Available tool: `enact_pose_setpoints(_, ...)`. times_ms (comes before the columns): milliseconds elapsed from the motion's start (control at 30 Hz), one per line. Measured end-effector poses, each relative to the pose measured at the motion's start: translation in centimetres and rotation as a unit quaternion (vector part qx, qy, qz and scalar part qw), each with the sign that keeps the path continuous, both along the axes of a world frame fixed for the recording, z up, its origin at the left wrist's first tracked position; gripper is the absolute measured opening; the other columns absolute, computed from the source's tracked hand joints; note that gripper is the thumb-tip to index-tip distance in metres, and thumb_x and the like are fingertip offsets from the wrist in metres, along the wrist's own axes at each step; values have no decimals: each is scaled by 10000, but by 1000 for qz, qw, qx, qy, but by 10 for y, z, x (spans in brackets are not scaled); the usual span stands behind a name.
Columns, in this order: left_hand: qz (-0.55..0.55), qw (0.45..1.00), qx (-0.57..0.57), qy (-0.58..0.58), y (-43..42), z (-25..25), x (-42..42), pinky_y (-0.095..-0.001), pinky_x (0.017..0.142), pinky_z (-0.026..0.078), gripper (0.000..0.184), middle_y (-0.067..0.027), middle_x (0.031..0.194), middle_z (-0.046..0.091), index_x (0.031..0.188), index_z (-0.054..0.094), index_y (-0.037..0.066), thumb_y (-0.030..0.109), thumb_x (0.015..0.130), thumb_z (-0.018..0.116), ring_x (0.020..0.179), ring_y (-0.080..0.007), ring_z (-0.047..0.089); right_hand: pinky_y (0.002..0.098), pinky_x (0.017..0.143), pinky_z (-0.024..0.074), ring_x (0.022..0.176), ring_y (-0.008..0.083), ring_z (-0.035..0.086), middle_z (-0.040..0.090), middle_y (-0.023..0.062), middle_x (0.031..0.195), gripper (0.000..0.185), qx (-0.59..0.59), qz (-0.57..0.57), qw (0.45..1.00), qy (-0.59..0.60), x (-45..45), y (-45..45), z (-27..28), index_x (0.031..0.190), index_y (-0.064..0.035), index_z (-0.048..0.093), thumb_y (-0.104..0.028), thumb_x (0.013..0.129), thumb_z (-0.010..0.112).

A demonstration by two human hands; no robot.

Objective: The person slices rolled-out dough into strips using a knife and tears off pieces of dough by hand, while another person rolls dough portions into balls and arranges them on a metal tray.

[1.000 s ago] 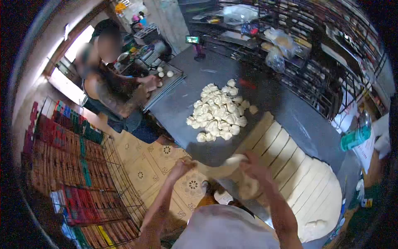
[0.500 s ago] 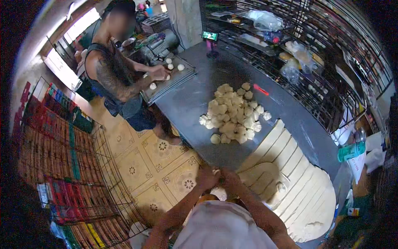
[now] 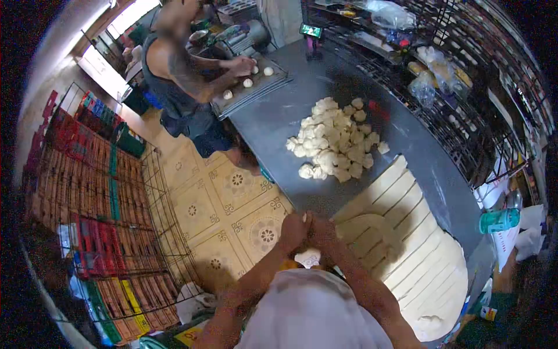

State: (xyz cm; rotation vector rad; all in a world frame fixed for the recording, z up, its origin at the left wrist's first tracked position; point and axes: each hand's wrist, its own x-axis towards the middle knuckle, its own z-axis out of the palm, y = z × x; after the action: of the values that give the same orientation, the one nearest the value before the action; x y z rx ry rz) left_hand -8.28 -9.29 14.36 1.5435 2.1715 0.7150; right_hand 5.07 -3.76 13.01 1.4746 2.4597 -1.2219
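Close together in front of my body, at the near table edge, are my left hand (image 3: 294, 232) and my right hand (image 3: 321, 234). Both have their fingers curled in around a small piece of dough (image 3: 305, 217), of which only a pale bit shows. Right of my hands lies a broad, flat dough sheet (image 3: 433, 256), cut into long strips. Beyond them, a heap of dough lumps (image 3: 337, 142) sits on the dark table (image 3: 261, 139).
At the far left table corner a co-worker (image 3: 174, 70) handles dough balls (image 3: 248, 83) on a metal tray (image 3: 256, 96). A phone on a stand (image 3: 311, 32) is at the back. Wire racks (image 3: 459, 116) line the right; stacked crates (image 3: 75, 180) fill the left.
My view has shifted, so the table sits higher in it. My hands stay together at the table edge. The co-worker's hands have moved toward the far side of the tray.
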Motion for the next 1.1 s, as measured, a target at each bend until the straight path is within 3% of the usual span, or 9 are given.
enact_pose_setpoints(100,40,998,-46,-31,1,-12,9,-457,675,525,473,-163,830,701,906,685,2,463,963,595,719,-366,644,459,652,478,683,302,610,706,135,907,360,63,151,986,22,15,4,11,1119,-42,652,-319,900,723)
enact_pose_setpoints(333,63,926,190,-321,25,-100,-26,-374,710,511,292,-83,819,719,889,735,32,319,926,698,668,-298,623,421,736,491,827,251,659,731,124,1035,365,-12,52,990,134,13,-5,21,1157,-48,674,-299,898,732)
enact_pose_setpoints(433,49,977,195,-72,79,-55,-38,-382,850,513,356,-146,1043,712,1157,701,20,257,896,749,865,-320,653,400,795,498,926,231,674,737,120,1096,384,-27,87,992,91,-2,5,70,1213,-59,673,-304,920,708)
enact_pose_setpoints(500,-23,977,205,-57,78,7,-52,-422,949,484,584,-175,1209,658,1392,568,9,232,886,755,1048,-323,619,403,811,494,953,237,664,725,120,1121,388,-13,95,993,65,0,7,70,1221,-65,672,-308,920,706)
enact_pose_setpoints(600,-164,976,-28,-142,57,-5,-47,-445,930,482,501,-150,1209,668,1307,627,25,238,867,739,1015,-329,613,411,858,483,1036,256,634,687,119,1198,402,25,148,989,-16,2,3,65,1247,-84,666,-318,921,697)
enact_pose_setpoints(667,-286,894,-259,-228,36,-21,-36,-468,911,480,427,-124,1208,679,1222,686,42,244,848,722,981,-335,606,416,889,476,1091,269,613,662,119,1248,412,50,182,979,-73,9,-2,62,1264,-97,663,-325,922,692)
enact_pose_setpoints(800,-240,923,-132,-271,13,-42,-22,-431,906,493,387,-124,1190,702,1210,691,33,252,891,687,989,-299,628,424,936,465,1174,288,583,624,118,1324,428,106,226,954,-169,29,10,46,1290,-115,657,-335,924,683)
enact_pose_setpoints(933,-179,924,26,-336,4,-56,-14,-380,900,511,349,-123,1167,733,1194,698,22,263,947,641,999,-252,657,484,902,463,1132,354,588,626,165,1286,389,274,143,944,115,49,12,-54,1229,-112,666,-302,891,681)
enact_pose_setpoints(1100,-127,976,-19,-178,21,-15,-6,-366,761,503,286,-93,990,726,1070,693,23,276,943,650,835,-243,641,485,803,487,946,375,649,701,170,1084,353,376,40,921,89,30,-1,28,1147,-80,668,-293,865,683)
